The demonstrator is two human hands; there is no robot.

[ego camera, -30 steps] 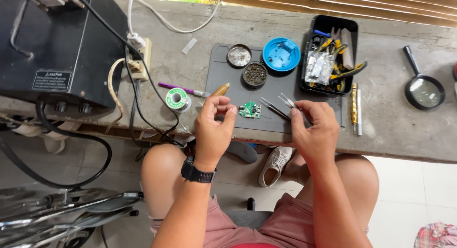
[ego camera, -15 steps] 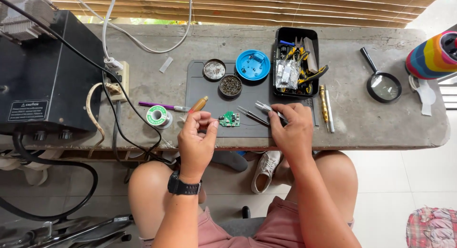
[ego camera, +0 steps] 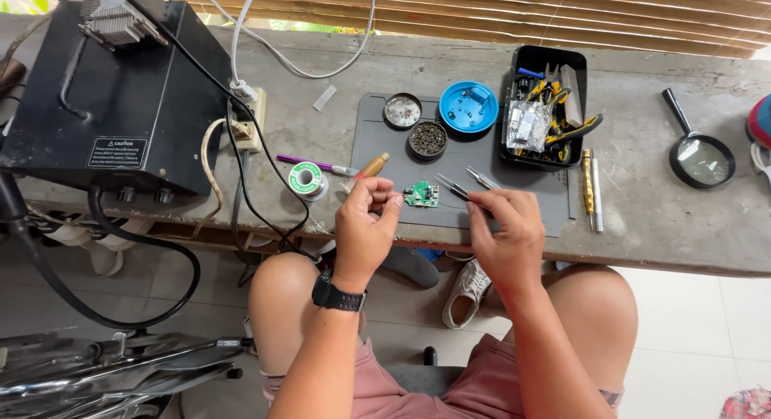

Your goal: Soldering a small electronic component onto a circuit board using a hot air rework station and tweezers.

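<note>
The left hand (ego camera: 365,226) is curled, fingertips pinched together just left of a small green circuit board (ego camera: 421,196) lying flat on the smooth grey mat (ego camera: 514,186) (what the pinch holds is too small to tell). The right hand (ego camera: 506,230) is closed around thin metal tweezers (ego camera: 458,188), their points reaching toward the board's right edge. Beyond the left hand lie a wooden-handled tool (ego camera: 371,167) and a green spool of solder (ego camera: 305,179).

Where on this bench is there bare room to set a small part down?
Bare bench lies between the black parts tray and the magnifying glass, and along the back edge above the grey mat. It is crowded around the green circuit board, where the left hand and right hand work.
</note>
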